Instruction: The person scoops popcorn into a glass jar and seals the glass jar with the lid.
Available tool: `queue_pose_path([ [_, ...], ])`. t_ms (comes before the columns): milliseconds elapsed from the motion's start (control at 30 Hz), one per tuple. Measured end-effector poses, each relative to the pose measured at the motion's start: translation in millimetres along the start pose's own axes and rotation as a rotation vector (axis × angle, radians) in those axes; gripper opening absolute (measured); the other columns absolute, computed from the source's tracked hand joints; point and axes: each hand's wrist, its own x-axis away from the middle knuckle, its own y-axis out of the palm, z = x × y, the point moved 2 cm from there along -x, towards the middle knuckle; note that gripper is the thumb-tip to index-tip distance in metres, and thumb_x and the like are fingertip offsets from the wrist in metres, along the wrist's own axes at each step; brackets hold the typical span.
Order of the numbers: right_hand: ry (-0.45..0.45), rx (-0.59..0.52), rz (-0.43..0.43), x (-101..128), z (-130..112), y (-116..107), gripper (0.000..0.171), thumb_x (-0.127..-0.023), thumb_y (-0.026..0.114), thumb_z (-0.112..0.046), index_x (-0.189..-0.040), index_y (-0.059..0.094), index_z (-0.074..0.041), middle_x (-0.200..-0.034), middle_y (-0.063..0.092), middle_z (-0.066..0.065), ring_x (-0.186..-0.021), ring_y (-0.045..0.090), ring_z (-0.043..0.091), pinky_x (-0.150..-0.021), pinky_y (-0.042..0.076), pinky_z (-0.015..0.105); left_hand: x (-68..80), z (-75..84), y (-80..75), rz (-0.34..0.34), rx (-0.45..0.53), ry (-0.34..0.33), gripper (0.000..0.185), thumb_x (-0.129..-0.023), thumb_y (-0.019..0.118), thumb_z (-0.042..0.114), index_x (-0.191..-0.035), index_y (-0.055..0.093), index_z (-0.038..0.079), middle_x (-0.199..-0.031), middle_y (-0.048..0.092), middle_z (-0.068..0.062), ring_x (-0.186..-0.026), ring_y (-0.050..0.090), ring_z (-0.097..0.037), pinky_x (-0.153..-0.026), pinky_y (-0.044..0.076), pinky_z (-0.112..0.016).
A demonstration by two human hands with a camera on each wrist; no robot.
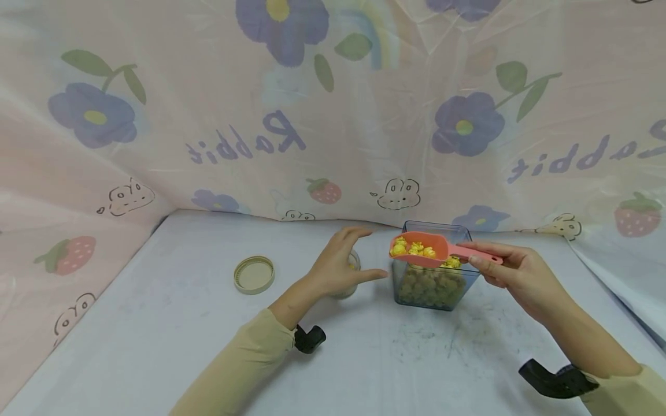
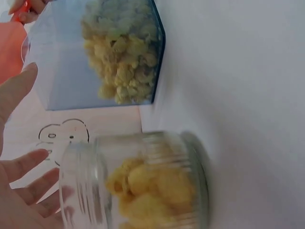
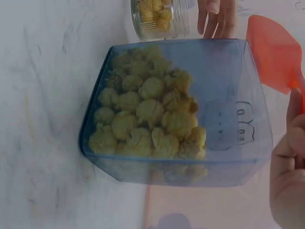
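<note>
My right hand (image 1: 520, 274) grips the handle of a pink-orange scoop (image 1: 424, 258) with yellow popcorn in it. The scoop is held level over the open top of a clear bluish square container (image 3: 228, 167), which is partly filled with popcorn (image 3: 147, 109). To its left stands a small glass jar (image 2: 76, 176) with some popcorn inside; in the head view it is mostly behind my left hand (image 1: 338, 266). That hand reaches over the jar with thumb and fingers spread wide, and nothing is between them.
A round jar lid (image 1: 254, 275) lies upturned on the white table (image 1: 208, 346), left of my left hand. Behind the table hangs a printed cloth (image 1: 354, 156) with flowers and rabbits, close behind the container.
</note>
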Motion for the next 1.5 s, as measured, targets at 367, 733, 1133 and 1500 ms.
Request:
queue_pose_path([
  [367, 0.002, 0.027, 0.023, 3, -6, 13, 0.029, -0.095, 0.057, -0.003, -0.109, 0.073, -0.022, -0.073, 0.056, -0.008, -0.061, 0.044, 0.013, -0.051, 0.025, 0.035, 10.5, -17.6, -9.5, -0.002, 0.018, 0.041, 0.075, -0.077, 0.079, 0.041, -0.138, 0.048, 0.011, -0.147, 0.039, -0.008, -0.138, 0.034, -0.027, -0.111, 0.033, -0.049],
  [733, -0.014, 0.066, 0.01, 3, -8, 32, 0.027, -0.095, 0.058, -0.006, -0.116, 0.071, -0.017, -0.08, 0.063, -0.008, -0.058, 0.043, 0.014, -0.048, 0.027, 0.034, 15.8, -31.1, -12.2, 0.001, 0.053, 0.019, 0.075, -0.074, 0.083, 0.037, -0.137, 0.05, 0.011, -0.145, 0.041, -0.01, -0.135, 0.037, -0.029, -0.111, 0.034, -0.05],
  [1133, 0.019, 0.074, 0.045, 2, -6, 53, 0.026, -0.093, 0.063, -0.01, -0.116, 0.071, -0.017, -0.089, 0.063, -0.009, -0.058, 0.043, 0.012, -0.045, 0.033, 0.03, 21.4, -41.3, -17.7, -0.004, 0.094, -0.008, 0.075, -0.074, 0.083, 0.034, -0.137, 0.05, 0.011, -0.145, 0.041, -0.01, -0.136, 0.037, -0.029, -0.111, 0.032, -0.053],
  [1500, 0.149, 0.191, 0.135, 3, -5, 70, 0.04, -0.091, 0.067, -0.024, -0.124, 0.064, -0.003, -0.069, 0.046, -0.005, -0.057, 0.042, 0.011, -0.046, 0.034, 0.027, 27.7, -48.7, -20.2, -0.004, 0.098, -0.017, 0.074, -0.072, 0.085, 0.031, -0.135, 0.051, 0.011, -0.14, 0.045, -0.006, -0.133, 0.042, -0.028, -0.11, 0.035, -0.051],
])
